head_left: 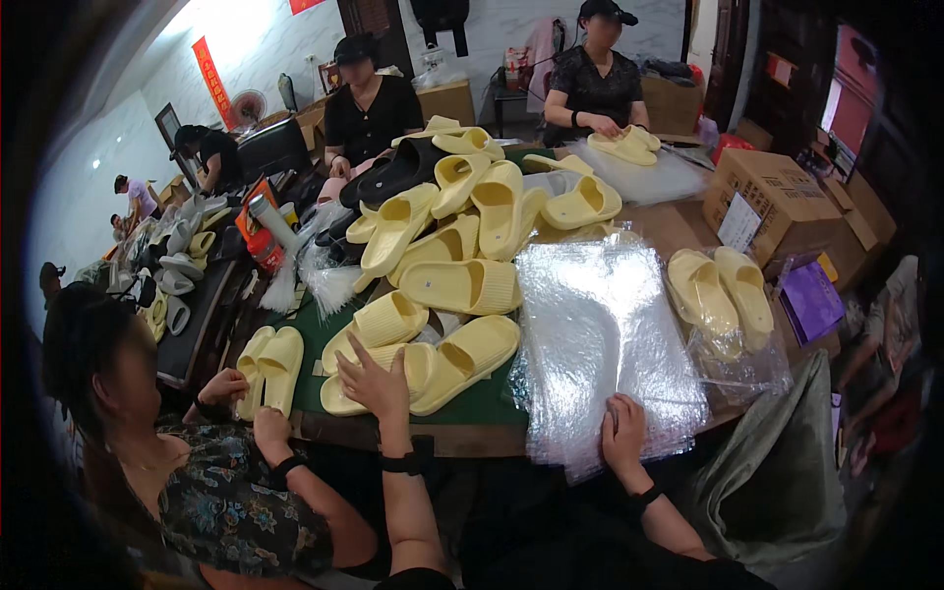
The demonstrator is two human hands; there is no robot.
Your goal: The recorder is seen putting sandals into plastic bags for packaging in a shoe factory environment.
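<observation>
My left hand [376,382] reaches over a pair of pale yellow slippers at the table's near edge, its fingers spread and nothing gripped. Under and beside it are one yellow slipper [388,321] and another yellow slipper [474,359] with a ribbed strap. My right hand [623,433] rests on the near edge of a stack of clear plastic bags [600,334], fingers loosely bent and thumb a little apart. A heap of yellow slippers [500,206] rises beyond my left hand. To the right of the stack lies a bagged pair of yellow slippers [706,295].
At my left a co-worker handles a yellow pair [270,366]. Two more people work across the table, one holding yellow slippers [625,146]. Black slippers [398,172] lie in the heap. A cardboard box [772,202], purple bag [813,300] and grey-green sack [777,472] are at right.
</observation>
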